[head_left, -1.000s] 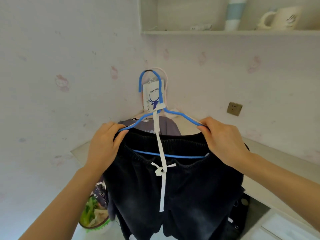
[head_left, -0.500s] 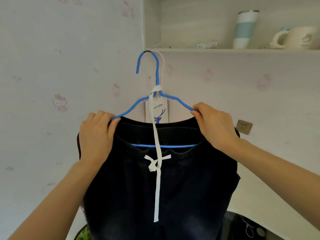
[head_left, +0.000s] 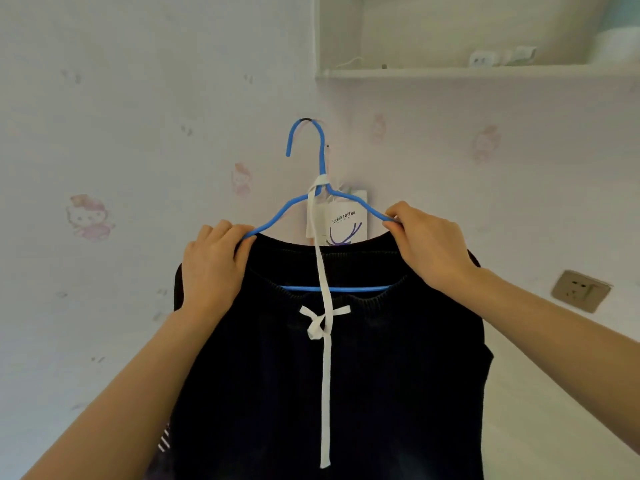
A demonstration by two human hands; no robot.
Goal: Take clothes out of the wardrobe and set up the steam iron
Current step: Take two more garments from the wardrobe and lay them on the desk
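Arms raised, left hand point(head_left: 214, 268) and right hand point(head_left: 427, 244) each grip the blue hanger point(head_left: 277, 220) shoulders.

The left hand point(head_left: 213, 268) and right hand point(head_left: 427, 247) have lifted the blue hanger point(head_left: 360, 289) and dark trousers point(head_left: 381, 375) higher, seemingly nearer the shelf point(head_left: 450, 73).

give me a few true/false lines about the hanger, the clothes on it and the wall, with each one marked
1. The left hand and the right hand each grip one sloping arm of the blue hanger. True.
2. The trousers on the hanger are white. False: they are black; only the drawstring is white.
3. The drawstring is looped up round the hanger's neck. True.
4. A plug sits in the wall socket. False: nothing is plugged into it.
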